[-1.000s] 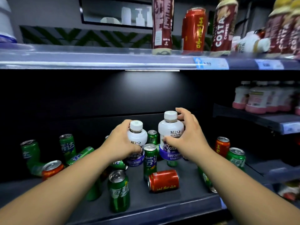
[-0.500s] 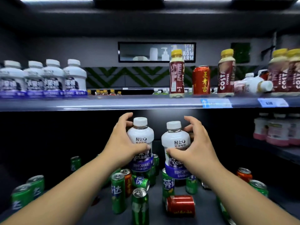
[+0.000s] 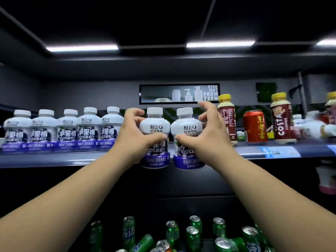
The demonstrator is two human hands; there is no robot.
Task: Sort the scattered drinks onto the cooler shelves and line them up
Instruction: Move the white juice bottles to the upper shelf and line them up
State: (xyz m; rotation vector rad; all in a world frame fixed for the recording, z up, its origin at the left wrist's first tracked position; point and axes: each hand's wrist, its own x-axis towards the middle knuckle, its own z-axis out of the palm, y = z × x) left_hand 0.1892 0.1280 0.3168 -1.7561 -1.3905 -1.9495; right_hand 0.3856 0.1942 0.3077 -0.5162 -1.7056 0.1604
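My left hand [image 3: 135,135] grips a white juice bottle [image 3: 155,132] with a purple base. My right hand [image 3: 203,137] grips a second bottle of the same kind [image 3: 187,132]. Both bottles are upright, side by side, held in front of the upper shelf [image 3: 72,158], their bases hanging just below its front edge. A row of several matching white bottles [image 3: 67,128] stands on that shelf to the left of my hands. Green cans [image 3: 192,237] lie scattered on the lower shelf below.
To the right on the upper shelf stand a dark red bottle [image 3: 226,119], a red can [image 3: 255,126], a Costa coffee bottle [image 3: 281,120] and a white bottle [image 3: 314,128] lying on its side. Pink-based bottles [image 3: 327,179] sit on a side shelf at right.
Both hands have lifted the two white bottles from the lower shelf up to the level of the upper shelf. The view has tilted upward with them.
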